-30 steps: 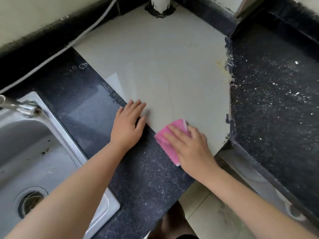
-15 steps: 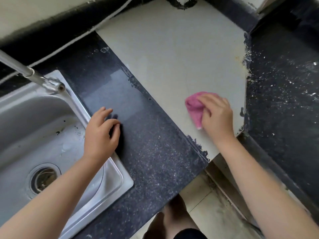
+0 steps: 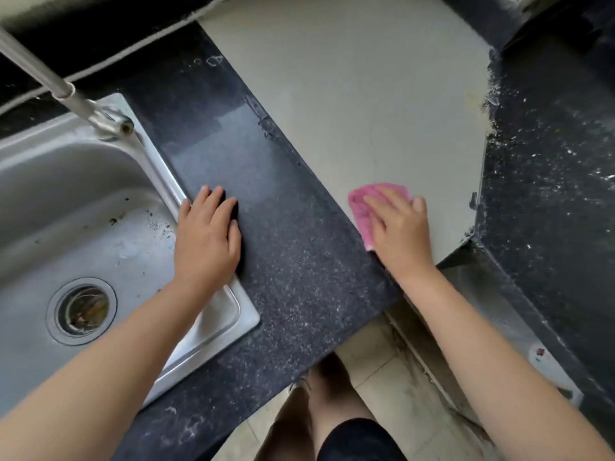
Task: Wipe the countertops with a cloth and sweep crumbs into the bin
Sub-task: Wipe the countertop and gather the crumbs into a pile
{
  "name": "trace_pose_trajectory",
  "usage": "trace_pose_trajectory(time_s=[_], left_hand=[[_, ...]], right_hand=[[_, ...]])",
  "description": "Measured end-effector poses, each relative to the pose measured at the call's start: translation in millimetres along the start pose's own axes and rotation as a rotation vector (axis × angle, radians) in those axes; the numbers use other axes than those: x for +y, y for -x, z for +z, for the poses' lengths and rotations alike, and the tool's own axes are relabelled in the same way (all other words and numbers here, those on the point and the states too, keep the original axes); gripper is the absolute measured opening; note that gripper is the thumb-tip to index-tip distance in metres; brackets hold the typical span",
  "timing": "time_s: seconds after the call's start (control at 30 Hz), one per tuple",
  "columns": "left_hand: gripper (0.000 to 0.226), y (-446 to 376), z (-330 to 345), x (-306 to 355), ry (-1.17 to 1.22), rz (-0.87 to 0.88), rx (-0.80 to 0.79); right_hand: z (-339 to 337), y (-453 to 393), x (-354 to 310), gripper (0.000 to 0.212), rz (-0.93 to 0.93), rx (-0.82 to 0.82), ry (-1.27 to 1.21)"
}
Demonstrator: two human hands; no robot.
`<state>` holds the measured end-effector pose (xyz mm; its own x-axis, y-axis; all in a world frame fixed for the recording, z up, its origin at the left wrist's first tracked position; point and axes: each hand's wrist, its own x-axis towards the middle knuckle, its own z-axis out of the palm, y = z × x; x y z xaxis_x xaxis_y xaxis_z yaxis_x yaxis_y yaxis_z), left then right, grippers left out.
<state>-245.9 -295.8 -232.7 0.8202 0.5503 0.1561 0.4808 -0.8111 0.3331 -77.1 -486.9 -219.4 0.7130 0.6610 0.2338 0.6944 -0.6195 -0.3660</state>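
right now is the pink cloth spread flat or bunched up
Bunched: the pink cloth shows folds and sits mostly under the right hand, whose fingers press it down.

Pink cloth point(image 3: 361, 207) — small, bunched, soft-textured — lies right of frame centre, flat on the pale beige section of the counter point(image 3: 349, 94), at that section's lower edge where it meets the dark speckled counter point(image 3: 293, 261). Most of the cloth is covered from above; its left part and upper edge remain visible, with a narrow strip running down to a lower corner on the seam. The dark counter at far right of frame point(image 3: 549, 168) carries scattered white crumbs and specks — densest along its border with the beige section.
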Motion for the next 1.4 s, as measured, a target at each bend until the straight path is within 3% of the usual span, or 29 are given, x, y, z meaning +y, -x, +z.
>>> trace_pose_trajectory(time_s=[0.07, 0.13, 0.23, 0.33, 0.47, 0.67, 0.73, 0.8, 0.9, 1.0, 1.23, 1.3, 1.4], left_hand=[[0.046, 1, -1, 1, -0.015, 0.002, -0.020], [0.049, 0, -2, 2, -0.035, 0.000, -0.049], [0.051, 0, -2, 3, -0.077, 0.047, -0.090], [0.050, 1, -3, 6, -0.111, 0.109, -0.108], [0.046, -1, -7, 11, -0.145, 0.155, -0.087], [0.043, -20, 3, 37, -0.112, 0.178, -0.033], [0.045, -33, 9, 50, -0.082, 0.149, -0.031], [0.046, -51, 14, 63, -0.051, 0.120, -0.016], [0.046, -76, 21, 80, -0.007, 0.115, 0.003], [0.045, -102, 32, 96, -0.012, 0.139, -0.023], [0.036, -158, 52, 129, 0.047, -0.022, -0.089], [0.036, -172, 59, 133, 0.050, -0.038, -0.090], [0.047, -190, 62, 142, 0.069, -0.097, -0.080]], right_hand=[[-17, -10, 1, 0.030, 0.082, 0.099, -0.085], [-28, -1, -20, 0.031, -0.037, 0.167, -0.164], [-17, 48, -62, 0.022, -0.334, 0.068, -0.247], [5, 82, -70, 0.014, -0.435, -0.044, -0.168], [10, 43, -17, 0.028, -0.303, -0.040, -0.075], [-27, -38, 79, 0.030, 0.174, 0.142, 0.044], [-34, -47, 71, 0.035, 0.136, 0.242, 0.022], [-29, -45, 40, 0.040, -0.073, 0.261, -0.053], [-4, -28, 8, 0.041, -0.266, 0.143, -0.094], [1, -39, 47, 0.023, -0.198, 0.073, -0.019], [-47, -88, 168, 0.038, 0.161, 0.197, 0.105], [-51, -98, 164, 0.028, 0.089, 0.279, 0.082], [-37, -113, 129, 0.033, -0.088, 0.275, -0.001]])
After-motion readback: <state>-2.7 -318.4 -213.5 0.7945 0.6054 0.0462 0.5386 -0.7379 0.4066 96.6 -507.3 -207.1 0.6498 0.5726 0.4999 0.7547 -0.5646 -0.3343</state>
